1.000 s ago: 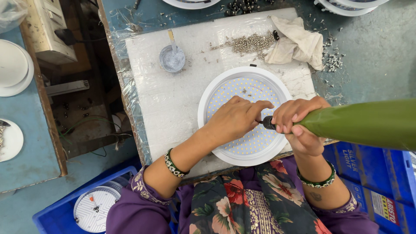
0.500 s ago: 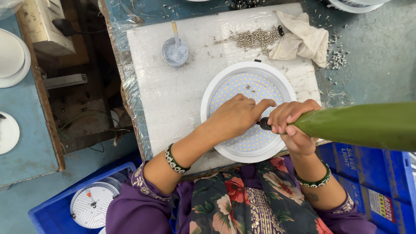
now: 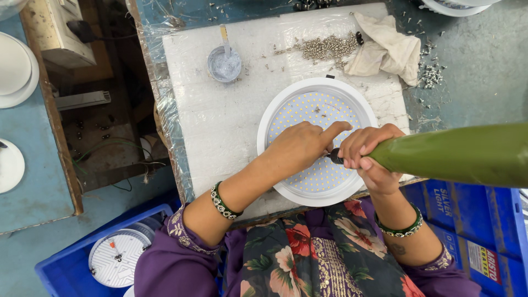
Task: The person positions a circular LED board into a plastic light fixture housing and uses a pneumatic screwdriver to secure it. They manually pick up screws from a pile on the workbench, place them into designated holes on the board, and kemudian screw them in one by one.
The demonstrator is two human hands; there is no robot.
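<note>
Screwdriving is in hand on a round white LED panel light [image 3: 316, 140], which lies face up on a foam-padded board [image 3: 220, 121] wrapped in clear film, at the centre of the bench. The right hand [image 3: 369, 157] is closed around the nose of a green power driver [image 3: 451, 154], whose dark tip meets the panel at about its 3 o'clock side. The left hand [image 3: 301, 147] rests loosely curled on the panel face, forefinger stretched toward the tip; whether it pinches a screw I cannot tell.

Risks, as a judgement: the forefinger sits just beside the bit, so a slip could nick it. A bit skating off could scar the exposed diodes. The panel overhangs the board's near edge at 6 o'clock, so heavy pressure there might tip it.

Surroundings: a heap of loose screws [image 3: 324, 48] at 12 o'clock, with a crumpled cloth [image 3: 388, 49] at 1 o'clock; a small grey pot [image 3: 224, 64] with a stick in it at 11 o'clock. Stray screws [image 3: 432, 74] scatter at 2 o'clock. Blue crates [image 3: 495, 225] flank the person's lap; the left one holds a white ribbed fitting [image 3: 118, 258]. Nothing lies between hands and panel.
</note>
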